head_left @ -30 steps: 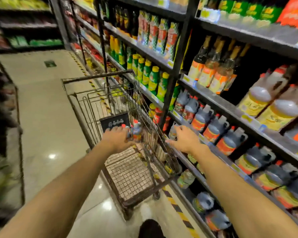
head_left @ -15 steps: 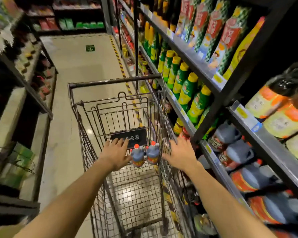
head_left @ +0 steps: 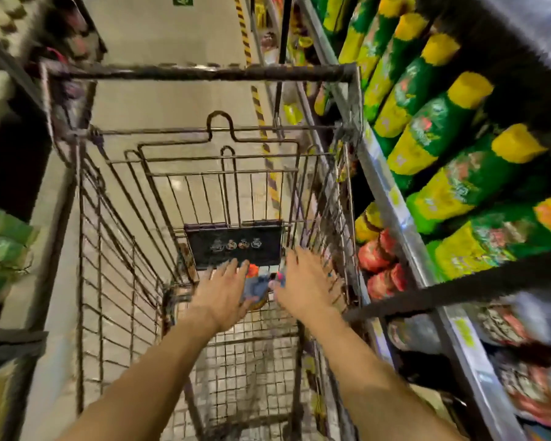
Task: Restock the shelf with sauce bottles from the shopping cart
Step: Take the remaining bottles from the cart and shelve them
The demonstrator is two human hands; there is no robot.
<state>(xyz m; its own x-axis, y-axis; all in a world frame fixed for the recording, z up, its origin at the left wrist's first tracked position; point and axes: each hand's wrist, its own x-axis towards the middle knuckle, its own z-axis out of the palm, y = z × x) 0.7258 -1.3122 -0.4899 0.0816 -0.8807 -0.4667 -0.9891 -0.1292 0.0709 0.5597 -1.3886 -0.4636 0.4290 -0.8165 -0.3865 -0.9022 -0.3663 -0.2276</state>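
Two small grey sauce bottles with orange-red caps stand at the far end of the wire shopping cart, under its black sign plate. My left hand lies against the bottles' left side with its fingers stretched forward. My right hand is at their right side, fingers spread and straight. Both hands partly hide the bottles, and blur hides whether any finger curls round them. The shelf runs along the cart's right side.
Green bottles with yellow caps fill the upper right shelf, and red-capped bottles sit lower down. Another rack with green packs stands to the left. The aisle floor with a striped line stretches ahead.
My view has tipped down and closer into the cart. My right hand has come off the shelf side and into the cart. Both hands now flank the two bottles.
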